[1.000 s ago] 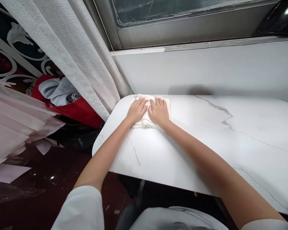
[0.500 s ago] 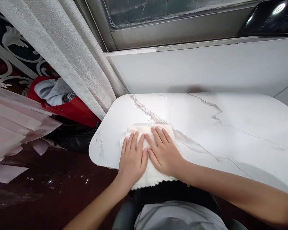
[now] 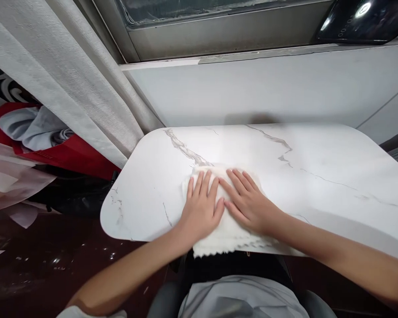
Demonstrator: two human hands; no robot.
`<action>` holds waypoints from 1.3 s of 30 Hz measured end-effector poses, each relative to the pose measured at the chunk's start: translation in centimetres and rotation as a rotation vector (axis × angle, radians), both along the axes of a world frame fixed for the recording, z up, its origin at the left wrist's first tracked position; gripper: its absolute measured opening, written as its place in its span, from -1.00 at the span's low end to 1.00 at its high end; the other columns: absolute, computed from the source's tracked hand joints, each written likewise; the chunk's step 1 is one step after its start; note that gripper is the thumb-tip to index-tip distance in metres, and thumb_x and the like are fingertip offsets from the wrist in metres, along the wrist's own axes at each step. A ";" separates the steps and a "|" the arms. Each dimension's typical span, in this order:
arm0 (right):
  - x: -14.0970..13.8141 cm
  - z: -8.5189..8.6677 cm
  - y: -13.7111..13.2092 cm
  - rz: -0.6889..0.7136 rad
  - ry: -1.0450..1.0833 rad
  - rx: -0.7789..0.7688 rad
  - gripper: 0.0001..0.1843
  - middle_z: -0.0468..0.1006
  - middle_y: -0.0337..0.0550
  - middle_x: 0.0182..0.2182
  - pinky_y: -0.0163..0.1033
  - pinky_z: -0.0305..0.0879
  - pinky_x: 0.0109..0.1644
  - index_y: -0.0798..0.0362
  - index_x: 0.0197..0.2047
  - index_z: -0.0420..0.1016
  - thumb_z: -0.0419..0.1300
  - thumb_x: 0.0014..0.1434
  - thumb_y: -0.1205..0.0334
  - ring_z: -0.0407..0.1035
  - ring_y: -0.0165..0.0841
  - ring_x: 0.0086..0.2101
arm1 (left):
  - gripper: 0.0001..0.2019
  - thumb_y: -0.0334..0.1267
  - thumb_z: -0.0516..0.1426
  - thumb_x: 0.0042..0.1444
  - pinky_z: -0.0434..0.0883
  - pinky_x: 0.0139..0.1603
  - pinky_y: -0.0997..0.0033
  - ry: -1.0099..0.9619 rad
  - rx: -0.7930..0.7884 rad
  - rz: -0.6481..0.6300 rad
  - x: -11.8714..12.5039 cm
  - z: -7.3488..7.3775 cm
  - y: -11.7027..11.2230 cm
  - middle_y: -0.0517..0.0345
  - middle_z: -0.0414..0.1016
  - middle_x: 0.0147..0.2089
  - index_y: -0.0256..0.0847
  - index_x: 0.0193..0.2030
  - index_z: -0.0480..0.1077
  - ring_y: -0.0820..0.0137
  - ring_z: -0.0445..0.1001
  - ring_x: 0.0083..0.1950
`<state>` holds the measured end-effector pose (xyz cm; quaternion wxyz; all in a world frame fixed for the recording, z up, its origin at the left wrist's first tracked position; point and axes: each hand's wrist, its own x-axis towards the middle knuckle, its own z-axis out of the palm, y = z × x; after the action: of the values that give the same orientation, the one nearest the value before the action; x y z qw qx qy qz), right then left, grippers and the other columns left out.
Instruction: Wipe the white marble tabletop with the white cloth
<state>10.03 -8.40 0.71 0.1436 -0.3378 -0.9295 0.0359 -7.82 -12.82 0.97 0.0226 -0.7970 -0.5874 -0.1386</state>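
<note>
"At the left of the frame, what's that red open-topped bag [image 3: 76, 154] holding?"

"Bunched grey-blue fabric [image 3: 33, 126], with a rolled, ribbed piece at its right end. The pale curtain [image 3: 86, 88] hangs in front of the bag's upper right side."

"And the white cloth [image 3: 230, 236]?"

"Lower middle of the frame, spread on the marble-patterned tabletop [image 3: 139, 185]. Its scalloped edge faces the bottom of the frame, and the lower left part hangs past the table's near edge. It looks about as long as wide, so I can't pick a long axis."

"How are the hands?"

"Both flat on it, fingers a little apart, hiding much of its middle. The left hand [image 3: 202, 210] points up the frame, the right hand [image 3: 248, 205] towards the upper left; the thumbs nearly meet."

"Anything else around?"

"Upper right, a black phone [image 3: 361, 22] by the window frame [image 3: 225, 39]; lower left, pink sheer fabric [image 3: 9, 181] beside a dark bag [image 3: 76, 201]."
</note>
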 end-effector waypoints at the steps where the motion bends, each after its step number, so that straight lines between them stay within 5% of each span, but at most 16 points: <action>1: -0.2 0.0 1.1 -0.031 -0.022 -0.010 -0.36 0.03 0.23 0.39 0.21 -0.13 0.40 0.24 0.42 0.06 -0.20 0.41 0.05 -0.17 0.01 0.38 | -0.52 -0.19 -0.13 0.35 -0.01 0.43 -0.15 -0.006 -0.023 -0.014 -0.4 0.1 1.6 -0.24 0.09 0.43 -0.39 0.32 0.18 0.03 -0.02 0.48; 10: -4.4 0.4 14.0 -0.254 -0.041 -0.093 -0.40 0.03 0.17 0.39 0.17 -0.18 0.39 0.16 0.42 0.04 -0.16 0.39 0.12 -0.12 0.00 0.36 | -0.58 -0.21 -0.10 0.32 -0.06 0.45 0.06 -0.074 -0.041 0.008 -3.0 0.3 16.4 -0.04 0.19 0.41 -0.22 0.27 0.23 0.26 0.09 0.44; 17: -3.6 0.3 21.4 -0.242 0.081 -0.104 -0.46 0.18 0.01 0.35 0.06 -0.16 0.38 0.07 0.35 0.18 -0.14 0.35 0.17 0.00 -0.16 0.32 | -0.59 -0.24 -0.12 0.33 -0.06 0.43 0.04 -0.113 0.016 0.132 -0.7 0.2 22.4 -0.05 0.26 0.36 -0.22 0.25 0.25 0.22 0.15 0.40; 23: -0.1 0.1 22.7 -0.263 0.134 -0.040 -0.48 0.29 0.01 0.27 0.01 -0.08 0.33 0.08 0.30 0.26 -0.14 0.35 0.17 0.11 -0.16 0.25 | -0.57 -0.25 -0.15 0.35 -0.06 0.43 0.03 -0.081 0.016 0.131 3.0 0.1 24.1 -0.08 0.22 0.38 -0.29 0.28 0.23 0.18 0.09 0.42; 29: 2.9 -0.9 21.3 -0.396 0.140 0.022 -0.47 0.25 0.06 0.31 0.08 -0.10 0.34 0.09 0.30 0.26 -0.16 0.35 0.18 0.07 -0.11 0.28 | -0.56 -0.26 -0.16 0.36 -0.05 0.44 0.06 -0.055 0.021 0.046 6.2 0.1 24.0 -0.07 0.21 0.39 -0.30 0.29 0.23 0.19 0.10 0.42; 39: 5.7 -0.9 13.7 -0.477 -0.011 0.061 -0.44 0.14 0.14 0.36 0.13 -0.09 0.36 0.13 0.37 0.16 -0.20 0.40 0.12 -0.02 -0.08 0.34 | -0.54 -0.23 -0.14 0.36 -0.06 0.44 -0.01 -0.032 0.042 -0.081 8.3 -0.3 17.8 -0.15 0.17 0.41 -0.32 0.32 0.21 0.13 0.09 0.44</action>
<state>15.73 5.27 -0.21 0.1533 -0.5434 -0.8248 -0.0290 0.49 4.97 0.66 0.0242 -0.8170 -0.5521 -0.1646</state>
